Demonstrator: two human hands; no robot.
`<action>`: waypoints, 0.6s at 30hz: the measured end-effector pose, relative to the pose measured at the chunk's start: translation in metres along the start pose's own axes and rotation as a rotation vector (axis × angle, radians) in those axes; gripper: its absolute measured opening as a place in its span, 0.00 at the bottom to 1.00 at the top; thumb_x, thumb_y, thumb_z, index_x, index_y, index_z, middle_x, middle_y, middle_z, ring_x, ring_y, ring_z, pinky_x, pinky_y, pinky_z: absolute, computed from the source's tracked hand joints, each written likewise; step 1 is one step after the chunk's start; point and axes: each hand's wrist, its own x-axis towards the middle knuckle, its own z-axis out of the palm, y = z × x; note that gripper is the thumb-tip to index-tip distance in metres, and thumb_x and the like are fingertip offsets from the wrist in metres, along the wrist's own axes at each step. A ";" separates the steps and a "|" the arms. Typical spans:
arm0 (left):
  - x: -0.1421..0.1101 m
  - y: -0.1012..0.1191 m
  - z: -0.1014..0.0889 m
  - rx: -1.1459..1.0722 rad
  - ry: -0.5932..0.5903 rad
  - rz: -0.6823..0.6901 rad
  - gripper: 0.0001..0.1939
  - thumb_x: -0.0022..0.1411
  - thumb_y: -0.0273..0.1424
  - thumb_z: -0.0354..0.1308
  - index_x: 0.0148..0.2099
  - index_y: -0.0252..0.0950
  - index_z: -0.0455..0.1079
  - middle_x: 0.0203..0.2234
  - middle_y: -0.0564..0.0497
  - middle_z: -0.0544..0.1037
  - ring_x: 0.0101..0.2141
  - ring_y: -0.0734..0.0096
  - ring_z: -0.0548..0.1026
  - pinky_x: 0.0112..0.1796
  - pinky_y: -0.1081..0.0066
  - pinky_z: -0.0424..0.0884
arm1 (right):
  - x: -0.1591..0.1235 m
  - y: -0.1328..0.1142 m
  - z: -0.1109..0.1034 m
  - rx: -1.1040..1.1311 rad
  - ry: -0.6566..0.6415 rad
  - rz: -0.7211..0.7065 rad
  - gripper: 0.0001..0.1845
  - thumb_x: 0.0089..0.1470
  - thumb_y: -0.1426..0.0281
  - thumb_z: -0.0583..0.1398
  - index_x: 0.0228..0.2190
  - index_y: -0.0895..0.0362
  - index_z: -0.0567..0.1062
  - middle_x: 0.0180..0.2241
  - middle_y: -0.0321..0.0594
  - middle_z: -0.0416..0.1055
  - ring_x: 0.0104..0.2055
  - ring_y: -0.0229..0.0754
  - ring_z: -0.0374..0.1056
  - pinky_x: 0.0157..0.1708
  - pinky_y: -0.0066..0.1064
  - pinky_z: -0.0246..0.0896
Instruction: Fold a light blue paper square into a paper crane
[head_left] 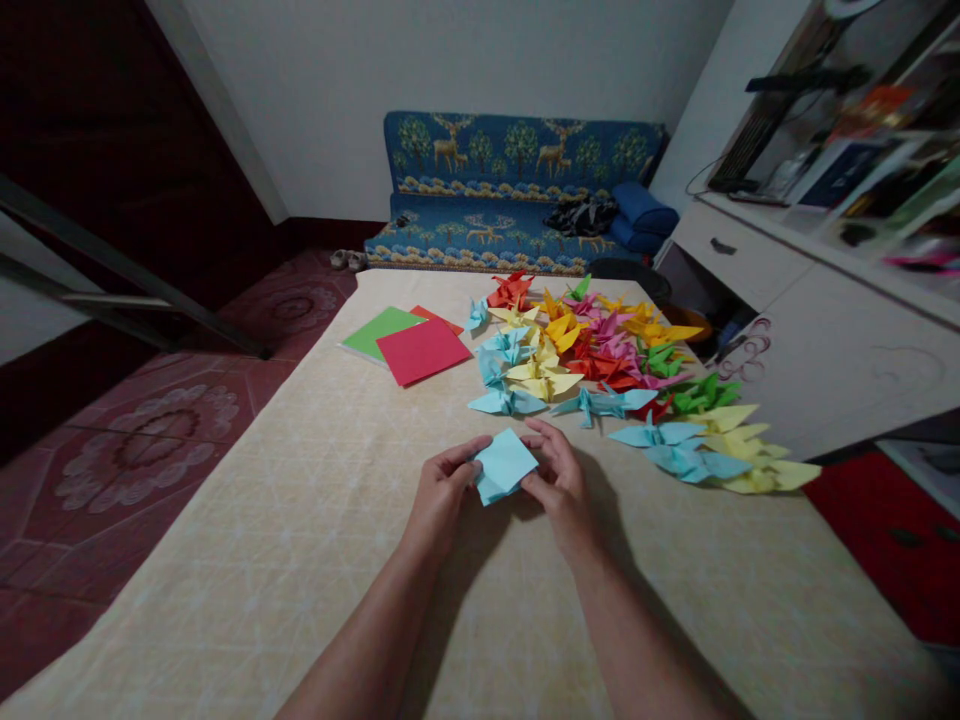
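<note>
Head view: left hand [445,482] and right hand [561,482] both pinched a part-folded square [507,463] mid-frame. Cranes [601,369] centre-right looked finished; sheets [424,350] centre-left lay unfolded.

The 2 bare arms [375,625] reach forward, 1 on each side of the blue paper [507,464]. The left hand [446,480] pinches its left corner, thumb on top. The right hand [559,480] holds its right side with bent fingers.
</note>
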 end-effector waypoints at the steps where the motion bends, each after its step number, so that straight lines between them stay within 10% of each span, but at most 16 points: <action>1: 0.000 0.001 0.000 -0.018 0.000 -0.012 0.21 0.49 0.27 0.62 0.48 0.28 0.74 0.41 0.39 0.78 0.34 0.63 0.75 0.35 0.66 0.69 | 0.000 0.000 0.000 -0.004 0.007 -0.013 0.32 0.41 0.71 0.63 0.50 0.51 0.65 0.43 0.38 0.70 0.33 0.39 0.69 0.28 0.27 0.64; 18: -0.004 0.002 0.006 -0.011 -0.096 -0.090 0.22 0.49 0.33 0.66 0.46 0.29 0.75 0.34 0.42 0.79 0.31 0.66 0.75 0.36 0.68 0.68 | -0.003 -0.002 0.002 -0.135 0.112 -0.251 0.10 0.49 0.68 0.62 0.37 0.54 0.73 0.44 0.41 0.66 0.40 0.42 0.67 0.36 0.30 0.64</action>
